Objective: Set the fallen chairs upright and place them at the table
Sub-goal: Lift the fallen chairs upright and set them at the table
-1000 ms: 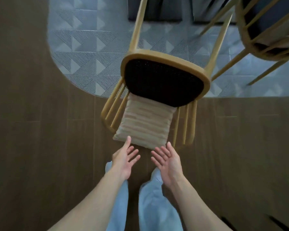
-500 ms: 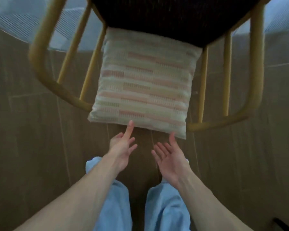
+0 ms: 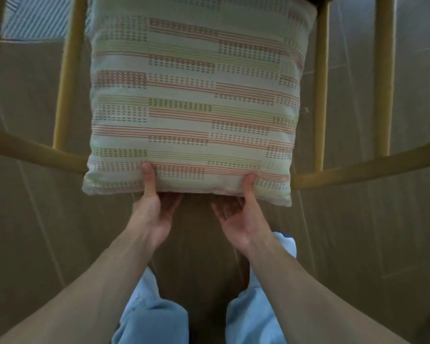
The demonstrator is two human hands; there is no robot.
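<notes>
gripping the striped cushion (image 3: 194, 95) by its near edge at frame center, left hand (image 3: 152, 209) and right hand (image 3: 241, 214) each pinch it, thumb on top and fingers underneath. the fallen chair (image 3: 320, 83) lies on the wooden floor (image 3: 395, 232), its curved back rail running lower left to lower right under the cushion. likely clearing the cushion so the frame can be grabbed and tipped upright.

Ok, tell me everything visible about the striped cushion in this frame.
The striped cushion is square, off-white woven fabric with orange, pink and green bands of lines and dashes. It lies over the fallen yellow wooden chair's backrest, its top edge cut off by the frame. The left hand and right hand grip its near edge, thumbs on top, fingers underneath.
</notes>
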